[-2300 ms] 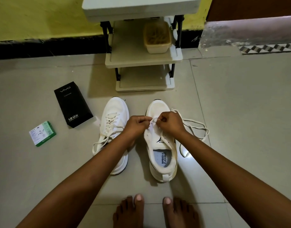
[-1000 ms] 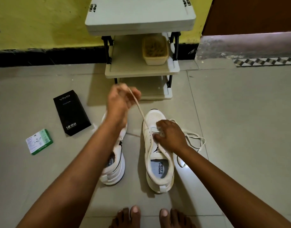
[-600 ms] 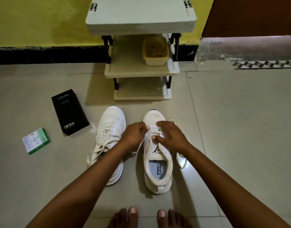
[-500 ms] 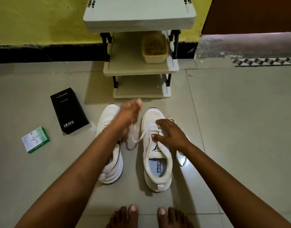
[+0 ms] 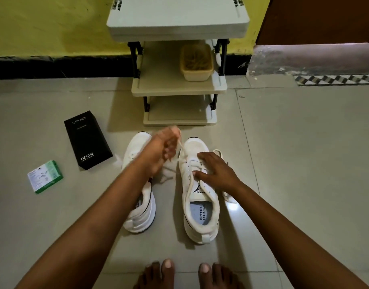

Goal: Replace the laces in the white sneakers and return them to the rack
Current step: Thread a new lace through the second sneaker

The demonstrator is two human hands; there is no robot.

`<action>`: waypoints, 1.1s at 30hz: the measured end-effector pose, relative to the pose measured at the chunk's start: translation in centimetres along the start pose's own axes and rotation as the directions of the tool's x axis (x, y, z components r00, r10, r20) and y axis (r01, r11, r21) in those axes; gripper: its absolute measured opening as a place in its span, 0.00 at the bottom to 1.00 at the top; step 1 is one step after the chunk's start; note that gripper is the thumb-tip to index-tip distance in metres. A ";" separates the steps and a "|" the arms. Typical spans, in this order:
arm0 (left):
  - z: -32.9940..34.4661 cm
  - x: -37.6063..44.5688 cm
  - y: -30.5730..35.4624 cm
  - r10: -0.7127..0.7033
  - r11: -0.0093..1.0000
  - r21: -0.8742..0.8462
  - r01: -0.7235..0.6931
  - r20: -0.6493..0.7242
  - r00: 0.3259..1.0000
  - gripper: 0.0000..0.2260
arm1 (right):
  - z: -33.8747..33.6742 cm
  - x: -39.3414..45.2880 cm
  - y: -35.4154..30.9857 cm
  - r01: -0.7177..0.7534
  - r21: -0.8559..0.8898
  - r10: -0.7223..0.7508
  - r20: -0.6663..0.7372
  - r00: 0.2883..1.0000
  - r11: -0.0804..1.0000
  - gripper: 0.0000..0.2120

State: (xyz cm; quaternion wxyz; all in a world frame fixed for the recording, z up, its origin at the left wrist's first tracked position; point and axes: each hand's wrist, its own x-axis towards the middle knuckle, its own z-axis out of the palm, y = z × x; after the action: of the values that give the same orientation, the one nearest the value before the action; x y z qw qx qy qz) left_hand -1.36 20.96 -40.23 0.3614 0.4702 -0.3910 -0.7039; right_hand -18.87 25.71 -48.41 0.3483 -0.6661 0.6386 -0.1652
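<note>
Left hand [image 5: 162, 149] raised above the gap between the two shoes, blurred, fingers curled round a flat off-white lace [image 5: 182, 150] that runs taut down to the front eyelets of the right sneaker [image 5: 197, 190]. Right hand [image 5: 216, 171] lies on that sneaker's tongue and eyelet rows, fingers spread and nearly straight, pressing it down, gripping nothing. Right sneaker: white, smooth upper, rounded toe, black trim line, grey insole printed "SPEED FLEXIBLE", pull tab at heel; upright on the floor [image 5: 304, 163], toe toward the rack [image 5: 178, 59]. More loose lace loops on the floor just beside its right side, mostly hidden by the wrist. Left sneaker [image 5: 140, 213] just beside it, same build, laces in, middle covered by the left forearm. Floor is glossy pale tile with grout lines. Rack ahead: grey-beige plastic shelves on black posts, a tan rectangular tub [image 5: 197, 61] on the middle shelf. Left of the shoes: matte black box [image 5: 87, 139] marked "vivo 120W", then a small green-and-white carton [image 5: 45, 176]. Bare toes at bottom edge.
</note>
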 end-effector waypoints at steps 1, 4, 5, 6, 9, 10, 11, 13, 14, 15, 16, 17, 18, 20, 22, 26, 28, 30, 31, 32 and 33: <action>-0.3 -0.2 2.3 0.052 0.961 -0.270 -0.056 -0.019 0.998 0.13 | 0.0 0.0 0.0 -0.009 0.002 0.009 0.000 1.000 1.000 0.30; -1.7 -0.7 7.5 0.219 0.849 -0.474 -0.234 -0.088 0.972 0.13 | 0.0 -0.2 -0.2 -0.028 0.047 0.027 0.028 0.999 0.998 0.29; -2.0 -0.7 7.8 0.217 0.882 -0.407 -0.237 -0.097 0.971 0.13 | -0.3 -0.2 -0.2 -0.046 0.123 0.040 0.050 0.998 0.991 0.27; -2.4 -0.5 7.2 0.164 0.948 -0.258 -0.186 -0.104 0.981 0.14 | -0.8 -0.3 -0.2 -0.075 0.239 0.061 0.066 0.996 0.968 0.23; -2.5 0.0 3.1 -0.068 0.774 0.619 0.133 -0.128 0.989 0.10 | -2.2 -0.4 0.6 -0.118 0.483 0.176 -0.075 0.982 0.868 0.11; -2.4 0.3 1.2 -0.135 0.534 0.829 0.165 -0.109 0.985 0.09 | -2.5 -0.5 1.3 -0.129 0.459 0.227 -0.165 0.960 0.879 0.11; -2.3 0.5 -0.5 -0.181 0.292 0.948 0.127 -0.075 0.981 0.09 | -2.6 -0.6 1.9 -0.160 0.411 0.273 -0.233 0.934 0.897 0.11; -1.8 0.3 -2.7 -0.197 0.013 1.000 0.013 -0.010 0.980 0.10 | -2.6 -0.9 2.9 -0.254 0.303 0.341 -0.283 0.897 0.919 0.12; -1.8 0.4 -3.3 -0.185 -0.016 1.000 0.005 -0.008 0.983 0.09 | -2.4 -0.9 3.3 -0.294 0.247 0.359 -0.287 0.888 0.923 0.10; -1.7 0.5 -3.6 -0.158 -0.028 1.000 0.002 -0.006 0.987 0.09 | -2.2 -0.9 3.7 -0.332 0.199 0.378 -0.279 0.883 0.922 0.09; -1.9 0.6 -3.7 -0.122 -0.027 1.000 -0.001 -0.002 0.993 0.09 | -1.9 -0.8 3.9 -0.371 0.168 0.404 -0.259 0.877 0.913 0.06; -2.0 0.7 -3.6 -0.088 -0.010 1.000 -0.003 0.002 0.996 0.09 | -1.7 -0.7 3.9 -0.407 0.152 0.433 -0.232 0.871 0.901 0.05; -2.0 0.8 -3.5 -0.066 0.012 1.000 -0.001 0.001 0.998 0.11 | -1.6 -0.5 3.8 -0.437 0.142 0.458 -0.206 0.865 0.888 0.08; -1.7 0.5 -2.9 -0.013 0.082 0.997 0.002 -0.001 1.000 0.13 | -1.2 0.0 3.5 -0.481 0.149 0.502 -0.175 0.847 0.864 0.16; -1.3 0.0 -2.8 0.033 0.161 0.987 -0.002 -0.004 0.999 0.13 | -0.9 0.5 3.3 -0.504 0.169 0.529 -0.176 0.830 0.847 0.19; -1.2 -0.3 -3.0 0.093 0.265 0.964 -0.007 -0.018 0.996 0.11 | -0.9 1.1 2.9 -0.514 0.038 0.512 -0.170 0.842 0.857 0.08; -1.2 -0.2 -3.0 0.107 0.300 0.954 -0.007 -0.026 0.994 0.10 | -0.9 1.2 2.9 -0.498 0.003 0.492 -0.167 0.855 0.867 0.08; -1.1 -0.1 -3.0 0.126 0.322 0.947 -0.013 -0.030 0.992 0.10 | -1.1 1.2 3.3 -0.464 0.109 0.477 -0.185 0.859 0.879 0.09; -1.1 0.0 -3.0 0.139 0.343 0.939 -0.019 -0.031 0.990 0.09 | -1.4 1.2 3.5 -0.430 0.220 0.472 -0.197 0.859 0.875 0.08; -1.0 0.0 -2.9 0.151 0.378 0.926 -0.025 -0.035 0.988 0.09 | -1.7 1.1 3.6 -0.390 0.326 0.466 -0.204 0.861 0.861 0.06; -0.8 0.0 -2.8 0.162 0.425 0.905 -0.032 -0.041 0.986 0.08 | -2.0 1.0 3.6 -0.357 0.391 0.458 -0.203 0.866 0.848 0.05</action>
State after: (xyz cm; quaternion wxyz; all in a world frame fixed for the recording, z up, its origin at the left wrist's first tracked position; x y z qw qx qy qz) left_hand -0.98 22.02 -42.94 0.1181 0.6089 -0.7095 -0.3346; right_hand -22.72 24.44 -49.66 0.3883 -0.4118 0.7719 -0.2896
